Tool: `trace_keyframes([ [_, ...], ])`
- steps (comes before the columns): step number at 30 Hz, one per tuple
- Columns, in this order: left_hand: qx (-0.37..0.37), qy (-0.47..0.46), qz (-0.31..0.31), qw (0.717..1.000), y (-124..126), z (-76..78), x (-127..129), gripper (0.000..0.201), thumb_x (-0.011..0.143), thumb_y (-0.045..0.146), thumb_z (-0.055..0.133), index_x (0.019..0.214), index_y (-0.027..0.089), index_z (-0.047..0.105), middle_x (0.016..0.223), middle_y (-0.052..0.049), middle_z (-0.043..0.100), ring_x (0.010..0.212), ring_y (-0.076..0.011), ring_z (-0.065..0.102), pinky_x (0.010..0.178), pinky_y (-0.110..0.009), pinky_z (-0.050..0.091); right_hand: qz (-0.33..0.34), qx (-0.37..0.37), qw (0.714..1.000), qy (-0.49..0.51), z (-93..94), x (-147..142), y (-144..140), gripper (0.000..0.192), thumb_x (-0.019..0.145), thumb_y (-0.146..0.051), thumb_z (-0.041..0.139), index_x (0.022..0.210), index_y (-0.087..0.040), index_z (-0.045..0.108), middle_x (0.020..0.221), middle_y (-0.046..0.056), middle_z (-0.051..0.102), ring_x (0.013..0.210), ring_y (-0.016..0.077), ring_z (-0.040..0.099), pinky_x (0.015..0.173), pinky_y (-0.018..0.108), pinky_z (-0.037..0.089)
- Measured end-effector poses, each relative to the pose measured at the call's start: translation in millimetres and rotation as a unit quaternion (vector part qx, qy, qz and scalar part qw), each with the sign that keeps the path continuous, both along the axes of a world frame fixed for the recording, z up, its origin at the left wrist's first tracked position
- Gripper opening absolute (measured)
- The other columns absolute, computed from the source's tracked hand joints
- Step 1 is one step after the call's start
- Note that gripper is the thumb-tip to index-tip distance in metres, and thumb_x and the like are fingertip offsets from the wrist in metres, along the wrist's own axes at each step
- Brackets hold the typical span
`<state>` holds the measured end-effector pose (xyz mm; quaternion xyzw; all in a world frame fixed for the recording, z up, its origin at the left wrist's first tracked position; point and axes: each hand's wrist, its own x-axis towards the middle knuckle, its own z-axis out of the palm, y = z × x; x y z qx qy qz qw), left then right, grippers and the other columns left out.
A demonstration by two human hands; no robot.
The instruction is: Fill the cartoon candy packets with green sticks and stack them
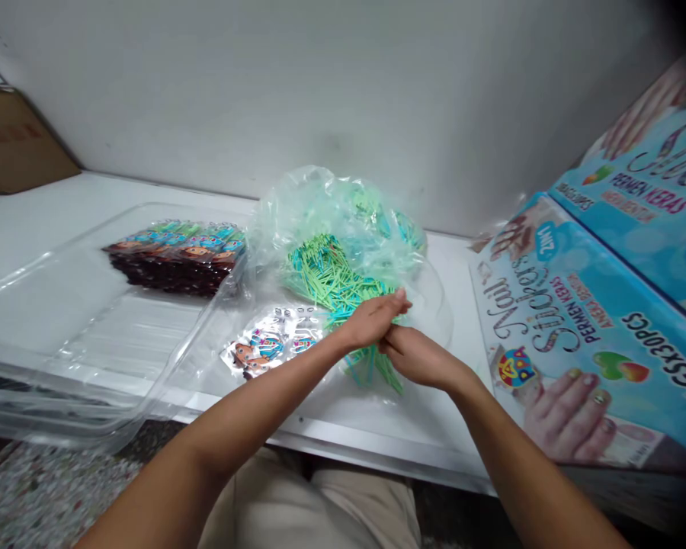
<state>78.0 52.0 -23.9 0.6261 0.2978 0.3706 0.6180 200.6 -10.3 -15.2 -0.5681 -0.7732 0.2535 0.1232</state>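
My left hand (371,320) and my right hand (415,356) met over the bundle of thin green and blue plastic sticks (334,282) that spilled from the crumpled clear plastic bag (331,213) near the middle of the white tabletop (62,213), toward its back edge. My left hand lay flat with fingers pressed together on top, and my right hand curled beneath it, pinching a small sheaf of the sticks whose ends poked out below toward the front edge. I judged the sticks very light, stiff but easily bent, and smooth enough to slide past one another, so a loose grip would let them fan out or drop; taking them around the middle of the sheaf, squeezed from both sides, seemed the surest hold. Just beside my left wrist lay the clear packets of cartoon stickers (268,345), and further toward the left edge a stack of dark wrapped packets (177,259) sat in a clear plastic tray (46,320). Blue printed cardboard boxes (594,320) leaned at the right edge.
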Motion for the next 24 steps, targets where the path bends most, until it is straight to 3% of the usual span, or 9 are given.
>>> trace_keyframes([
  [3, -0.042, -0.09, 0.146, 0.984, -9.5, -0.5, 3.7, 0.057, 0.085, 0.063, 0.039, 0.095, 0.015, 0.068, 0.105, -0.013, 0.068, 0.105, -0.0252, 0.06, 0.094, -0.038, 0.04, -0.083, -0.003, 0.977, 0.198, -2.5, -6.7, 1.1, 0.018, 0.088, -0.031, 0.048, 0.076, -0.019, 0.053, 0.069, 0.001, 0.058, 0.064, 0.0164, 0.053, 0.063, 0.029, 0.04],
  [4, -0.072, -0.137, 0.214, 0.964, -13.2, -0.4, 4.5, 0.057, 0.086, 0.063, 0.035, 0.097, 0.016, 0.066, 0.106, -0.012, 0.067, 0.106, -0.0239, 0.059, 0.094, -0.037, 0.041, -0.124, 0.003, 0.947, 0.296, -3.3, -11.9, 1.0, 0.021, 0.088, -0.037, 0.049, 0.076, -0.02, 0.052, 0.068, 0.0, 0.057, 0.064, 0.0158, 0.053, 0.065, 0.03, 0.042],
  [6, -0.155, -0.226, 0.299, 0.914, -21.9, 0.5, 6.5, 0.056, 0.088, 0.063, 0.031, 0.101, 0.017, 0.06, 0.106, -0.011, 0.065, 0.104, -0.021, 0.059, 0.091, -0.034, 0.043, -0.187, 0.022, 0.849, 0.494, -6.0, -27.8, -0.2, 0.027, 0.087, -0.047, 0.05, 0.081, -0.021, 0.051, 0.072, -0.001, 0.056, 0.068, 0.0158, 0.056, 0.069, 0.031, 0.045],
  [8, -0.246, -0.289, 0.319, 0.869, -30.6, 2.1, 8.1, 0.053, 0.088, 0.062, 0.032, 0.103, 0.017, 0.056, 0.102, -0.01, 0.063, 0.092, -0.0174, 0.062, 0.084, -0.03, 0.047, -0.217, 0.048, 0.759, 0.612, -11.3, -48.2, -4.0, 0.03, 0.084, -0.052, 0.053, 0.085, -0.022, 0.051, 0.077, 0.0, 0.057, 0.075, 0.0173, 0.058, 0.074, 0.033, 0.046],
  [9, -0.284, -0.306, 0.321, 0.85, -34.4, 3.0, 8.0, 0.052, 0.088, 0.062, 0.033, 0.103, 0.016, 0.054, 0.099, -0.009, 0.062, 0.084, -0.0154, 0.063, 0.08, -0.028, 0.048, -0.232, 0.065, 0.746, 0.62, -14.7, -57.8, -6.9, 0.03, 0.084, -0.052, 0.054, 0.085, -0.023, 0.052, 0.079, 0.0, 0.059, 0.079, 0.0178, 0.058, 0.077, 0.033, 0.046],
  [12, -0.329, -0.309, 0.321, 0.833, -43.3, 4.0, 0.5, 0.044, 0.089, 0.055, 0.038, 0.101, 0.015, 0.054, 0.094, -0.008, 0.061, 0.071, -0.0107, 0.061, 0.066, -0.021, 0.049, -0.24, 0.108, 0.795, 0.547, -26.1, -74.3, -18.4, 0.029, 0.09, -0.049, 0.049, 0.083, -0.021, 0.056, 0.087, 0.003, 0.059, 0.09, 0.0178, 0.055, 0.089, 0.033, 0.041],
  [16, -0.252, -0.226, 0.157, 0.928, -55.5, -0.5, -24.7, 0.027, 0.082, 0.039, 0.056, 0.09, 0.014, 0.062, 0.063, -0.001, 0.06, 0.046, -0.0095, 0.052, 0.04, -0.019, 0.038, -0.204, 0.025, 0.82, 0.534, -35.7, -66.4, -34.0, 0.031, 0.091, -0.05, 0.046, 0.08, -0.021, 0.052, 0.07, -0.002, 0.05, 0.062, 0.0124, 0.049, 0.06, 0.026, 0.043],
  [18, -0.217, -0.189, 0.09, 0.954, -62.0, -4.2, -37.4, 0.024, 0.078, 0.038, 0.061, 0.082, 0.014, 0.063, 0.049, 0.003, 0.053, 0.036, -0.0108, 0.047, 0.036, -0.022, 0.037, -0.184, -0.031, 0.823, 0.536, -37.5, -60.0, -40.9, 0.03, 0.091, -0.05, 0.047, 0.08, -0.021, 0.05, 0.066, -0.004, 0.044, 0.053, 0.0096, 0.042, 0.049, 0.023, 0.035],
  [24, -0.191, -0.154, 0.1, 0.964, -72.8, -11.9, -58.0, 0.02, 0.067, 0.03, 0.072, 0.072, 0.013, 0.064, 0.053, 0.001, 0.06, 0.043, -0.0125, 0.054, 0.047, -0.026, 0.043, -0.163, -0.054, 0.845, 0.506, -39.9, -62.1, -55.7, 0.03, 0.092, -0.047, 0.048, 0.08, -0.019, 0.049, 0.066, -0.004, 0.042, 0.054, 0.0076, 0.038, 0.047, 0.022, 0.03],
])
